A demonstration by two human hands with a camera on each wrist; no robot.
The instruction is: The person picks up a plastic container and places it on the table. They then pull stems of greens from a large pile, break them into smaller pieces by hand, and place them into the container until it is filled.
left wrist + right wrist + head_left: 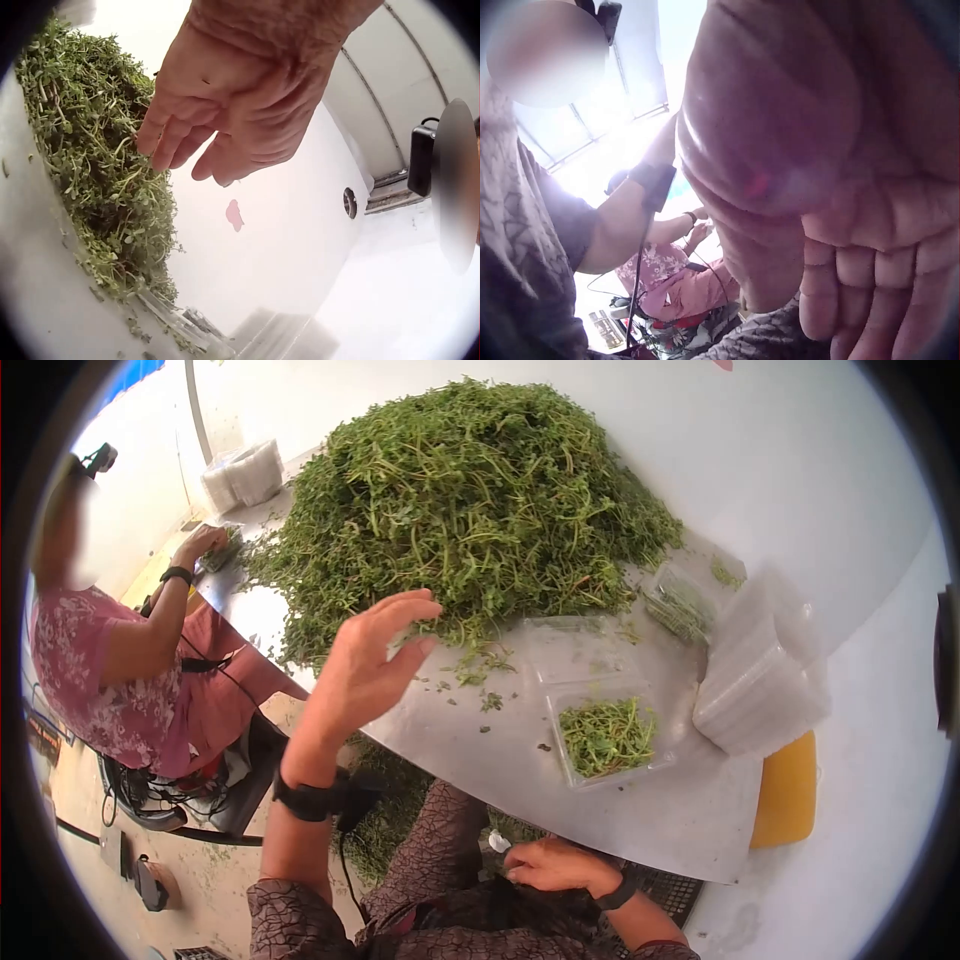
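Note:
A tall heap of leafy green herb stems (pixel 470 510) covers much of the metal table. My left hand (pixel 370 650) is raised at the heap's near edge, fingers extended and thumb apart, holding nothing. In the left wrist view the palm side of the left hand (pixel 232 105) shows, its fingertips overlapping the greens (pixel 97 135). Low by my lap, under the table's front edge, is my right hand (pixel 560 865), its fingers loosely bent. Close to its fingertips shows a small white thing (pixel 498 842). The right wrist view shows the right hand's palm (pixel 780 127) with nothing in it.
An open clear plastic clamshell (pixel 575 775) holds cut greens on the right. Behind it lies another filled box (pixel 680 605), beside a stack of clear containers (pixel 765 670). A yellow object (pixel 785 790) stands past the table's right edge. Another person (pixel 120 670) sits at left.

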